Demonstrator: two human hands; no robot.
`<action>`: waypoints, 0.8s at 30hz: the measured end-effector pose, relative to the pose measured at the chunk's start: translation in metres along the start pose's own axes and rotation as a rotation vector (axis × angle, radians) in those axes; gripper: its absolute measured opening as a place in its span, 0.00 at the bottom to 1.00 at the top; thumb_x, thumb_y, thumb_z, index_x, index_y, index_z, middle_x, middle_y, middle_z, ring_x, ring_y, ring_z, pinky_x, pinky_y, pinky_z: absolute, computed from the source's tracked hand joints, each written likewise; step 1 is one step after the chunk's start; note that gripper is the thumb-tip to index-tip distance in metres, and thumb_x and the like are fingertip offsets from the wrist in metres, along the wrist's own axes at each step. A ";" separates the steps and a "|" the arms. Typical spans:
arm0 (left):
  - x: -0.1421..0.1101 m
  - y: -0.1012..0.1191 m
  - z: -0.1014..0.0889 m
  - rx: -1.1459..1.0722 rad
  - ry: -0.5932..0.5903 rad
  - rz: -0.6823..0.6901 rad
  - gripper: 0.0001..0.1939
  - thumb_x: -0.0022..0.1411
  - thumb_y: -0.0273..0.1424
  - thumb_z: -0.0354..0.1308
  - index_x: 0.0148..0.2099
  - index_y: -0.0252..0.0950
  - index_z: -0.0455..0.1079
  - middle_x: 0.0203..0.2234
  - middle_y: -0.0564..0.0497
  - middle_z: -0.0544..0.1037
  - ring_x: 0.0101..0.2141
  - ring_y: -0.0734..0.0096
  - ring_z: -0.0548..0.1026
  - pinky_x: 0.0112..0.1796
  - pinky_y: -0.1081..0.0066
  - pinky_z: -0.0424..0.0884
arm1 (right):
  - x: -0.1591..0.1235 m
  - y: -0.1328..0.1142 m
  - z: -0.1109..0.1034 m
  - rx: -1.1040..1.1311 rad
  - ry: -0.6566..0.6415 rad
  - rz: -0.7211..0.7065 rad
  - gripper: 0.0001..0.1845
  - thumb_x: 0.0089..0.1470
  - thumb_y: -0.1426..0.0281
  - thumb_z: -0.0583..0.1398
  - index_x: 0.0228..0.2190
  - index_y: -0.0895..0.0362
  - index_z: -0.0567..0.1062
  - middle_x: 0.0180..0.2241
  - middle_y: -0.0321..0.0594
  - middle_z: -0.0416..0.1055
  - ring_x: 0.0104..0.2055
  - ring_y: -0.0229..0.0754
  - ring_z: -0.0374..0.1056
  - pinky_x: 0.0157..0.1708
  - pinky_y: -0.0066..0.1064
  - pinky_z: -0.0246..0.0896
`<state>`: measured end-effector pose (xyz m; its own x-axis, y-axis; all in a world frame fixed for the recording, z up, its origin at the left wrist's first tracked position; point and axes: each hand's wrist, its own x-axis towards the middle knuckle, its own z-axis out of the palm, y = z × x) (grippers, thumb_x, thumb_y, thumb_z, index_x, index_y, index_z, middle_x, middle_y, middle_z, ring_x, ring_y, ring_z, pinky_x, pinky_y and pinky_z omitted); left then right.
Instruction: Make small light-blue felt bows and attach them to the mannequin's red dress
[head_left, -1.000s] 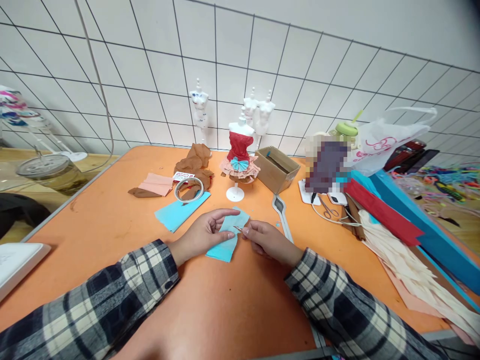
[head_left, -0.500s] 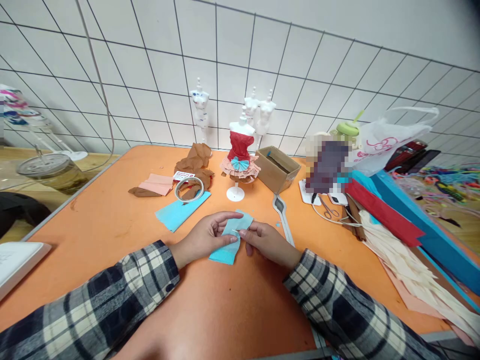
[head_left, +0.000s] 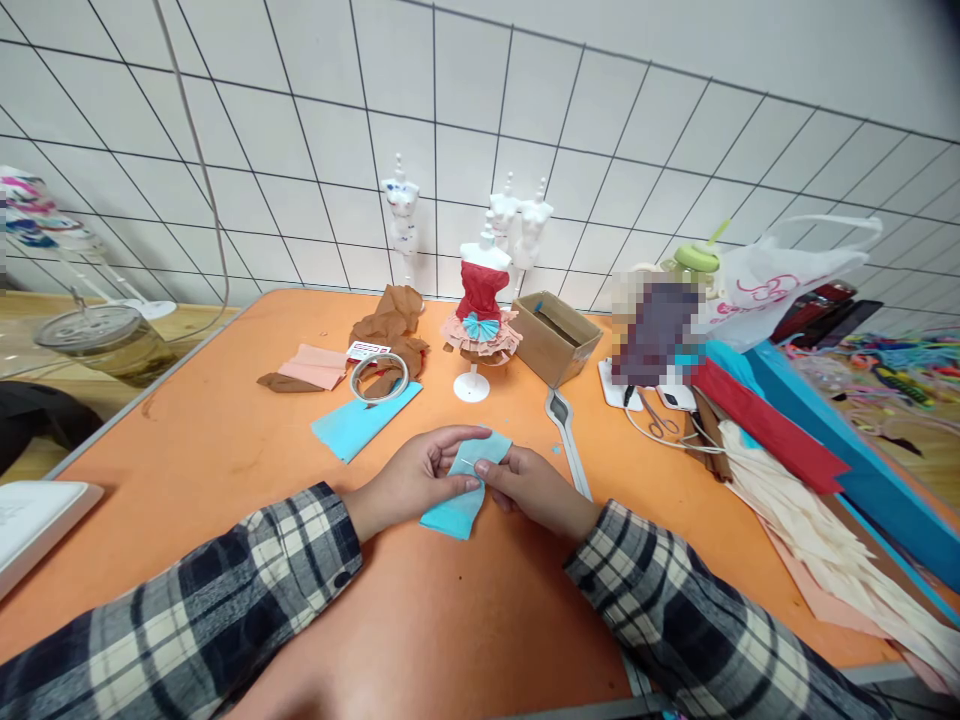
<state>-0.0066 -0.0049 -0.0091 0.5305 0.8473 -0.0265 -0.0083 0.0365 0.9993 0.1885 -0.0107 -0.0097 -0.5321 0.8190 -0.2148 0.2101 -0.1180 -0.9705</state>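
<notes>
My left hand (head_left: 422, 472) is closed on a small piece of light blue crepe paper (head_left: 452, 517), thumb in front and forefinger along its upper edge. My right hand (head_left: 536, 488) pinches at the paper's right side. From its thumb tip a thin pale needle-like piece (head_left: 467, 462) lies across the paper; its exact kind is too small to tell. Behind the hands stands a small dress form (head_left: 484, 290) in a red bodice, with a ruffled pink and brown skirt and a blue bow. A folded blue crepe strip (head_left: 352, 428) lies left of it.
A tape roll (head_left: 379, 380) rests by crumpled brown paper (head_left: 390, 318) and a pink piece (head_left: 311, 367). Right of the dress form are an open cardboard box (head_left: 559, 350), a grey zipper (head_left: 566, 435), scissors (head_left: 660, 415) and crepe strips (head_left: 795, 510). White dress forms (head_left: 401, 210) stand behind.
Both hands stay in nearly the same place. The blue crepe paper has shifted slightly right and down, and the right fingers have curled in closer beneath it.
</notes>
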 end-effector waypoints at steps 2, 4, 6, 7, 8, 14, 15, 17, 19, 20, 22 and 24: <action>0.000 -0.002 0.000 -0.024 -0.011 -0.008 0.29 0.54 0.29 0.66 0.57 0.37 0.65 0.45 0.48 0.77 0.43 0.68 0.77 0.43 0.71 0.73 | 0.000 0.000 0.000 0.025 -0.004 -0.007 0.22 0.56 0.51 0.56 0.25 0.56 0.62 0.15 0.26 0.56 0.17 0.29 0.48 0.17 0.25 0.41; 0.000 -0.002 0.000 -0.026 -0.010 -0.014 0.29 0.53 0.29 0.66 0.57 0.36 0.65 0.47 0.47 0.77 0.44 0.66 0.77 0.43 0.70 0.74 | 0.000 0.000 0.000 0.049 -0.010 -0.006 0.22 0.56 0.51 0.57 0.25 0.56 0.61 0.15 0.25 0.54 0.16 0.29 0.46 0.17 0.25 0.40; 0.000 -0.002 0.000 -0.021 -0.003 -0.018 0.29 0.53 0.30 0.66 0.57 0.36 0.65 0.48 0.46 0.77 0.45 0.65 0.77 0.43 0.69 0.74 | 0.000 -0.001 0.001 0.061 -0.016 -0.001 0.22 0.56 0.51 0.57 0.25 0.56 0.61 0.15 0.25 0.54 0.16 0.29 0.46 0.16 0.24 0.39; 0.000 -0.001 0.000 -0.017 0.000 -0.019 0.29 0.53 0.29 0.66 0.57 0.36 0.65 0.48 0.46 0.76 0.45 0.65 0.77 0.43 0.69 0.74 | 0.000 -0.001 0.001 0.062 -0.016 -0.002 0.21 0.56 0.51 0.57 0.26 0.56 0.61 0.15 0.25 0.54 0.16 0.29 0.46 0.16 0.24 0.39; 0.000 -0.001 0.000 -0.011 0.001 -0.020 0.29 0.53 0.29 0.66 0.57 0.35 0.65 0.48 0.46 0.76 0.46 0.65 0.77 0.43 0.69 0.74 | 0.000 -0.001 0.001 0.061 -0.014 -0.006 0.21 0.56 0.51 0.57 0.26 0.56 0.61 0.16 0.25 0.54 0.16 0.29 0.46 0.16 0.24 0.39; 0.000 0.001 0.002 0.014 0.018 -0.020 0.29 0.53 0.26 0.65 0.58 0.34 0.65 0.47 0.46 0.77 0.44 0.67 0.77 0.41 0.71 0.75 | 0.000 -0.001 0.001 0.044 -0.001 -0.015 0.21 0.57 0.52 0.57 0.26 0.56 0.62 0.16 0.25 0.53 0.17 0.29 0.46 0.17 0.24 0.39; 0.000 0.002 0.002 0.018 0.021 -0.020 0.29 0.53 0.26 0.65 0.58 0.34 0.65 0.47 0.46 0.77 0.44 0.67 0.77 0.41 0.71 0.74 | 0.000 -0.001 0.001 0.037 0.000 -0.021 0.20 0.57 0.52 0.57 0.26 0.56 0.62 0.16 0.25 0.53 0.17 0.29 0.46 0.17 0.24 0.39; 0.000 0.003 0.002 0.020 0.022 -0.021 0.30 0.52 0.26 0.65 0.58 0.34 0.65 0.46 0.47 0.77 0.43 0.67 0.77 0.41 0.71 0.74 | 0.000 -0.001 0.001 0.012 0.000 -0.032 0.20 0.57 0.53 0.56 0.26 0.56 0.62 0.16 0.26 0.55 0.17 0.30 0.48 0.17 0.24 0.41; 0.000 0.003 0.002 0.009 0.011 -0.026 0.30 0.53 0.27 0.65 0.58 0.35 0.65 0.45 0.47 0.78 0.43 0.67 0.78 0.41 0.71 0.74 | 0.000 -0.001 0.001 -0.014 -0.005 -0.033 0.20 0.57 0.53 0.56 0.26 0.56 0.62 0.16 0.27 0.56 0.17 0.30 0.50 0.17 0.24 0.42; 0.000 0.002 0.002 0.002 0.002 -0.030 0.30 0.53 0.28 0.65 0.58 0.35 0.64 0.44 0.47 0.78 0.42 0.68 0.78 0.41 0.71 0.74 | 0.001 -0.001 0.001 -0.022 -0.007 -0.032 0.20 0.57 0.54 0.57 0.25 0.56 0.62 0.16 0.27 0.56 0.17 0.30 0.50 0.17 0.25 0.43; 0.000 0.001 0.002 -0.003 -0.009 -0.033 0.30 0.53 0.28 0.65 0.59 0.34 0.64 0.43 0.47 0.78 0.42 0.67 0.78 0.41 0.71 0.74 | 0.001 -0.001 0.001 -0.033 -0.007 -0.033 0.20 0.57 0.54 0.57 0.25 0.56 0.62 0.15 0.27 0.56 0.17 0.30 0.50 0.17 0.25 0.43; -0.001 0.000 0.002 0.008 -0.008 -0.030 0.31 0.53 0.28 0.66 0.59 0.34 0.64 0.42 0.47 0.78 0.42 0.67 0.78 0.41 0.70 0.74 | 0.001 -0.002 0.001 -0.032 -0.007 -0.037 0.20 0.58 0.54 0.56 0.26 0.56 0.62 0.15 0.27 0.56 0.17 0.30 0.50 0.18 0.25 0.43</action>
<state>-0.0056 -0.0062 -0.0093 0.5375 0.8414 -0.0559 0.0139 0.0575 0.9983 0.1873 -0.0102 -0.0082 -0.5458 0.8183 -0.1800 0.2168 -0.0696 -0.9737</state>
